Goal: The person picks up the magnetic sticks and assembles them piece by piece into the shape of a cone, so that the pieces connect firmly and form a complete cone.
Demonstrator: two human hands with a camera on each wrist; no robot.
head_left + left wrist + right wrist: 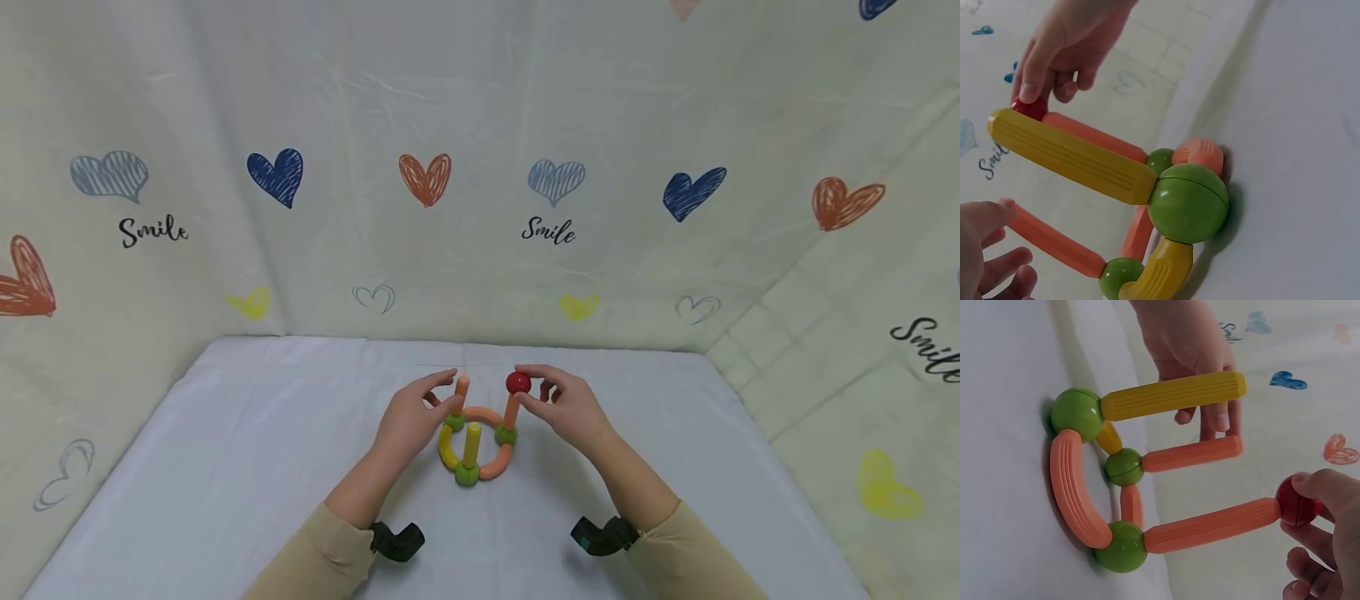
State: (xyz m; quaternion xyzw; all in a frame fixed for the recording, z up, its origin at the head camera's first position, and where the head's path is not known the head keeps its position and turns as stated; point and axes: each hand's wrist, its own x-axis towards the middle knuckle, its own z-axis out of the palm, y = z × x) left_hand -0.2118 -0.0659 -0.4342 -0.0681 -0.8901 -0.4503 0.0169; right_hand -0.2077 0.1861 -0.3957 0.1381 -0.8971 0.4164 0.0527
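A ring of curved orange [497,463] and yellow pieces [447,448] joined by green balls [467,474] lies on the white cloth. Three straight rods rise from those balls. My right hand [567,410] pinches a red ball [518,382] between thumb and fingers, at the top end of the right orange rod [1213,525]. Around the upper end of the left orange rod [1192,454] my left hand [408,417] is spread with fingers loosely bent; a fingertip is at or touching the rod's end. The yellow rod [472,446] stands nearest me, untouched, its top bare.
White cloth covers the table [300,400]. Behind it hangs a pale curtain [480,267] printed with hearts and the word Smile. Dark wrist devices [397,542] sit on both forearms by the beige sleeves [318,550].
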